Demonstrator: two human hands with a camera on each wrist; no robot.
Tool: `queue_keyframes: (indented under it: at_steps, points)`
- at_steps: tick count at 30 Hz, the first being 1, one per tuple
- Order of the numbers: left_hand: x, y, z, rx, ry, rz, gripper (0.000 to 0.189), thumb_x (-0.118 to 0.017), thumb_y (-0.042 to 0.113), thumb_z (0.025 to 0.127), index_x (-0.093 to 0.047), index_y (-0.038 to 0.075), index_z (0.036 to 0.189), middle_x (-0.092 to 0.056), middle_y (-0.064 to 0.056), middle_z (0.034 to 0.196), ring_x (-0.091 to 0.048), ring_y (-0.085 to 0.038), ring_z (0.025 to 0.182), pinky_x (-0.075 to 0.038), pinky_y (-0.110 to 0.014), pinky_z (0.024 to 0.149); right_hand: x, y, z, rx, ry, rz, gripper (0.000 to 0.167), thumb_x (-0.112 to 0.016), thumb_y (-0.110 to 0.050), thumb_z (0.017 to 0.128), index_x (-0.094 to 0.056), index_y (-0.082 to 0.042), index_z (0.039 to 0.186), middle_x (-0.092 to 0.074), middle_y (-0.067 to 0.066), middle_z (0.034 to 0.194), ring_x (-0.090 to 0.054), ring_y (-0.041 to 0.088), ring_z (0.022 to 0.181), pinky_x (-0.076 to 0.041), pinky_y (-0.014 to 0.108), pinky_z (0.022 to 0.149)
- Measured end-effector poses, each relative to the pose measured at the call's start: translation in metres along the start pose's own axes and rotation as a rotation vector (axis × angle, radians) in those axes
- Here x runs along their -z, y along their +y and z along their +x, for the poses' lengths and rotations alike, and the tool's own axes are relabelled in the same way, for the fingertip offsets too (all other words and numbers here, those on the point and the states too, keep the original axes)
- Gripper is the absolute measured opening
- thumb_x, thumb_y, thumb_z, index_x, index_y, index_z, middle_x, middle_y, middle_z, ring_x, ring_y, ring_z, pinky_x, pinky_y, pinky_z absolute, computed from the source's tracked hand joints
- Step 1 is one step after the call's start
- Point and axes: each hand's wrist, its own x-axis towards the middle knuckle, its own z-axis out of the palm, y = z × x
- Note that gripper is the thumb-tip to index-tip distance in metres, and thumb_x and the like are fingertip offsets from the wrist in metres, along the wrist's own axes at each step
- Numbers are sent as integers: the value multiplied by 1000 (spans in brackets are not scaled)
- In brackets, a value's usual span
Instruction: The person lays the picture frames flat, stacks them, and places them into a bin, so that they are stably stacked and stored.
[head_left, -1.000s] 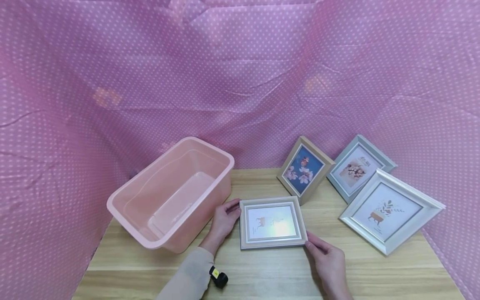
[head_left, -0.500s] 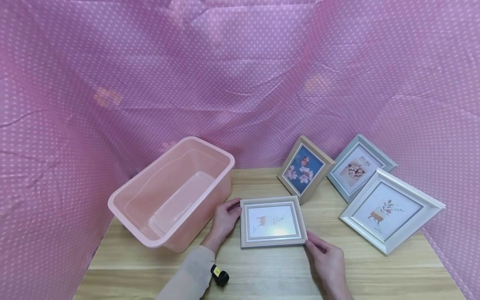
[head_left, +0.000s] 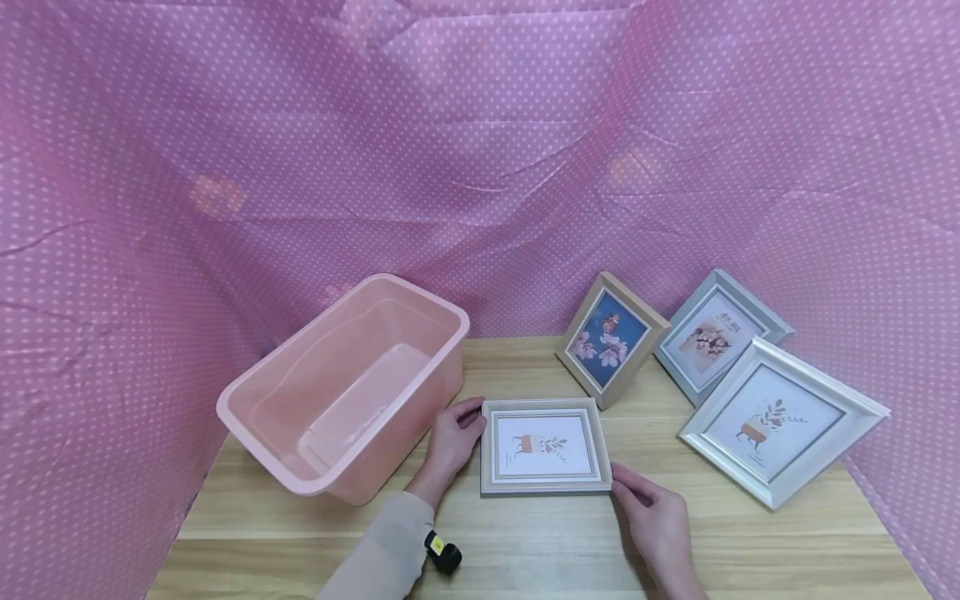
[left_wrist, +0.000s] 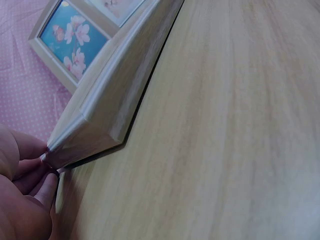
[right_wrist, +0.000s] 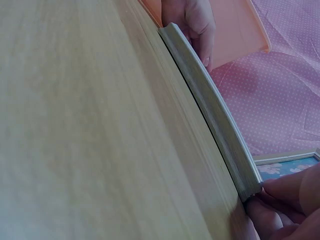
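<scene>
**Frame point(head_left: 547, 446) tilts a little differently than one second ago; glare has left it**

It lies at three o'clock from the left hand point(head_left: 452, 437) and ten o'clock from the right hand point(head_left: 656, 518), long axis running nine to three. Both touch it, so neither is nearer. Each grip pinches one corner: left the far, right the near. Whether it rests fully on the desk point(head_left: 555, 550), I cannot tell. Its writing, and the yellow label point(head_left: 437, 545) at the left hand's six o'clock, are unreadable.
</scene>
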Motion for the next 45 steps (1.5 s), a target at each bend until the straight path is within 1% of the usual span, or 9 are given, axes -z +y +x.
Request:
queue_keyframes:
  at_steps: [4, 7, 14, 17, 21, 27, 34, 40, 45]
  points:
    - [0, -1, 1, -5, -5, -2, 37, -67, -5, 98, -70, -7, 135, -68, -30, 141, -69, -46, 129, -61, -44, 108, 1, 0, -1, 23, -5, -37, 24, -76, -5, 98, -82, -7, 121, -78, 12, 129, -65, -10, 113, -43, -6, 88]
    - [0, -1, 1, -9, -7, -3, 37, -67, -5, 97, -70, -8, 135, -68, -30, 141, -69, -46, 128, -62, -44, 107, 2, 1, -1, 38, -8, -50, 24, -76, -4, 97, -82, -7, 121, -78, 12, 129, -66, -6, 116, -42, -6, 88]
    - [-1, -1, 2, -9, -4, 1, 37, -67, -4, 98, -70, -7, 134, -69, -29, 141, -69, -45, 129, -61, -42, 108, 3, 1, 2, 19, -30, -40, 25, -74, -6, 99, -81, -7, 123, -78, 10, 132, -61, -16, 111, -43, -6, 89]
    - [-1, -1, 2, -17, -4, 5, 36, -67, -4, 98, -70, -8, 134, -69, -30, 140, -69, -45, 129, -62, -42, 107, 3, 0, 2, 14, -29, -47, 25, -74, -7, 99, -81, -8, 124, -78, 9, 132, -59, -18, 111, -42, -7, 89]
    - [-1, -2, 2, -23, 0, -4, 37, -68, -4, 98, -70, -8, 134, -69, -30, 140, -69, -45, 129, -61, -43, 108, 4, -1, 1, 24, -15, -43, 25, -75, -9, 100, -80, -7, 125, -78, 10, 130, -62, -16, 109, -44, -6, 88]
    - [-2, -3, 0, -43, 22, -3, 36, -69, -2, 98, -70, -7, 133, -70, -30, 138, -71, -43, 126, -62, -39, 107, 5, -2, -1, 45, -14, 45, 27, -73, -9, 103, -76, 0, 128, -76, 18, 131, -67, -13, 104, -51, -1, 86]
    - [1, -2, -3, -19, 73, -4, 34, -69, -1, 98, -73, -4, 131, -74, -25, 131, -75, -38, 120, -64, -33, 103, 6, -1, 0, 86, 0, 85, 24, -68, -6, 105, -76, 2, 126, -77, 20, 130, -67, -15, 103, -50, -2, 90]
    - [5, 1, -4, -39, 72, -21, 32, -71, 0, 96, -74, -3, 128, -76, -24, 127, -75, -36, 117, -64, -32, 102, 8, -2, 1, 109, 2, 103, 23, -67, -4, 104, -76, 4, 125, -77, 22, 128, -68, -14, 100, -52, 0, 89]
    - [6, -1, -4, -52, 68, -24, 30, -71, 0, 96, -75, -3, 126, -77, -24, 126, -76, -37, 117, -64, -36, 103, 9, -3, 2, 110, -7, 110, 24, -67, -5, 105, -75, 4, 126, -77, 23, 128, -70, -11, 98, -54, 2, 87]
